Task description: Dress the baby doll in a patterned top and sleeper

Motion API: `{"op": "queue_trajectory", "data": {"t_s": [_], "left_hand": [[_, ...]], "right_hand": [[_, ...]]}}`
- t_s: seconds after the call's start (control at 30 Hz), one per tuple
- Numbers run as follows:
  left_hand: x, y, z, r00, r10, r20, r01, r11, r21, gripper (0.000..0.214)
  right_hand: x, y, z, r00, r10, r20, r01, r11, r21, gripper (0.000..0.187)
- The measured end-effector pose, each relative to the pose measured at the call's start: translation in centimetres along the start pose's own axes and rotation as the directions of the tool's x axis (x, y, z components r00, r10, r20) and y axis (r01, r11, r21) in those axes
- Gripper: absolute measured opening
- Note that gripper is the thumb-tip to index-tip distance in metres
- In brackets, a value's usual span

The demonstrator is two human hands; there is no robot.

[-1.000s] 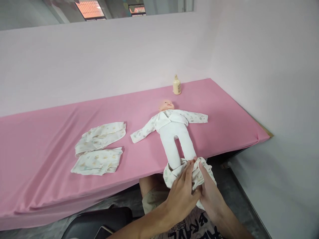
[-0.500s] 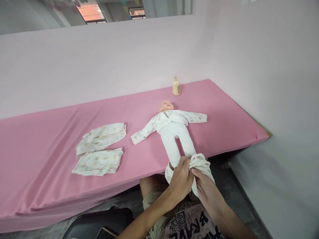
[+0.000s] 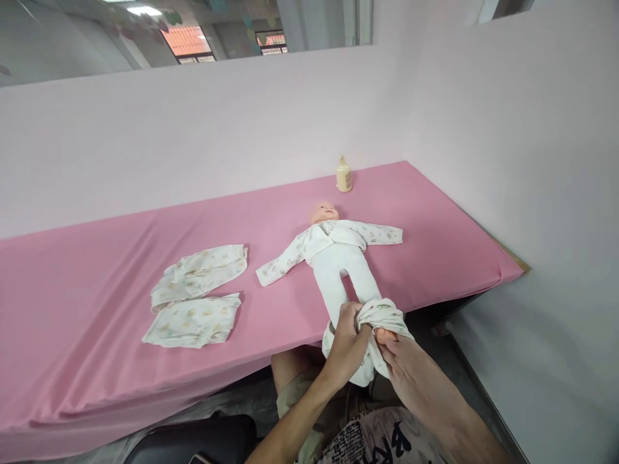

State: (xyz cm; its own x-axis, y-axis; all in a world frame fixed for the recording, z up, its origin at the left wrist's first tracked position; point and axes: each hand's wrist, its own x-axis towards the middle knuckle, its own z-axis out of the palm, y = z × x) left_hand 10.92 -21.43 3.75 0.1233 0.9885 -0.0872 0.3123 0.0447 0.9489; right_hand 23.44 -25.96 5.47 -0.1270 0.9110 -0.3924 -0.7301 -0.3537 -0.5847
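Note:
A baby doll lies on its back on the pink-covered table, head toward the wall, in a printed white top with bare white cloth legs. At its feet, by the table's front edge, a bunched pair of printed baby trousers is gathered round the lower legs. My left hand grips the left side of the bunched cloth, fingers closed. My right hand holds its right side from below, fingers curled into the fabric.
Two folded printed baby garments lie on the table left of the doll. A small cream bottle stands by the back wall. Pink walls close the back and right. A dark chair sits below the table edge.
Both hands have worked the bunched trousers a little further up the doll's legs, away from the table edge. The view has tilted down slightly.

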Motion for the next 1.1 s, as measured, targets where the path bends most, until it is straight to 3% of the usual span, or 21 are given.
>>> {"op": "queue_trajectory", "data": {"t_s": [0.1,0.2,0.27,0.33,0.47,0.57,0.7,0.73,0.8,0.9,1.0,1.1], "left_hand": [[0.1,0.0,0.0,0.998,-0.062,-0.021,0.059,0.994,-0.094,0.023],[0.3,-0.1,-0.1,0.994,-0.091,-0.063,0.081,0.987,-0.142,0.026],[0.4,-0.3,-0.2,0.994,-0.085,-0.067,0.074,0.987,-0.143,0.026],[0.6,-0.4,-0.4,0.996,-0.07,-0.053,0.063,0.99,-0.123,0.026],[1.0,-0.5,-0.9,0.999,-0.031,-0.029,0.029,0.996,-0.079,0.028],[1.6,-0.4,-1.7,0.999,0.028,0.024,-0.029,0.999,0.024,0.028],[2.0,-0.6,-3.1,0.981,0.166,0.096,-0.186,0.942,0.279,0.032],[2.0,-0.7,-3.3,0.971,0.213,0.106,-0.237,0.905,0.354,0.032],[1.4,-1.0,-3.5,0.954,0.285,0.094,-0.293,0.812,0.504,0.028],[-0.3,-1.9,-3.4,0.947,0.318,0.053,-0.276,0.715,0.642,0.027],[-2.4,-3.2,-3.5,0.951,0.3,0.072,-0.269,0.693,0.669,0.036],[-3.7,-4.2,-4.7,0.97,0.208,0.125,-0.239,0.726,0.645,0.031]], "right_hand": [[-1.5,-0.5,-1.0,0.992,0.113,-0.059,-0.116,0.992,-0.05,0.038],[-2.6,-0.9,-2.1,0.983,0.167,-0.08,-0.181,0.958,-0.223,0.057],[-2.5,-0.9,-2.6,0.996,0.083,-0.031,-0.088,0.923,-0.375,0.054],[-1.6,-0.6,-3.2,0.997,-0.08,0.016,0.077,0.858,-0.508,0.045],[1.9,0.4,-5.0,0.928,-0.354,0.111,0.317,0.599,-0.736,0.026],[4.3,1.3,-7.2,0.84,-0.468,0.275,0.466,0.362,-0.807,0.02],[6.3,1.6,-9.9,0.588,-0.589,0.555,0.64,-0.081,-0.764,0.019],[6.6,1.3,-10.3,0.562,-0.574,0.595,0.651,-0.137,-0.747,0.017],[7.2,0.0,-10.4,0.591,-0.547,0.593,0.649,-0.113,-0.752,0.016],[8.1,-2.7,-9.3,0.731,-0.502,0.463,0.581,0.101,-0.808,0.022],[9.2,-5.0,-7.2,0.856,-0.231,0.462,0.51,0.23,-0.829,0.032],[10.6,-6.5,-5.5,0.85,0.053,0.524,0.502,0.222,-0.836,0.031]]}}
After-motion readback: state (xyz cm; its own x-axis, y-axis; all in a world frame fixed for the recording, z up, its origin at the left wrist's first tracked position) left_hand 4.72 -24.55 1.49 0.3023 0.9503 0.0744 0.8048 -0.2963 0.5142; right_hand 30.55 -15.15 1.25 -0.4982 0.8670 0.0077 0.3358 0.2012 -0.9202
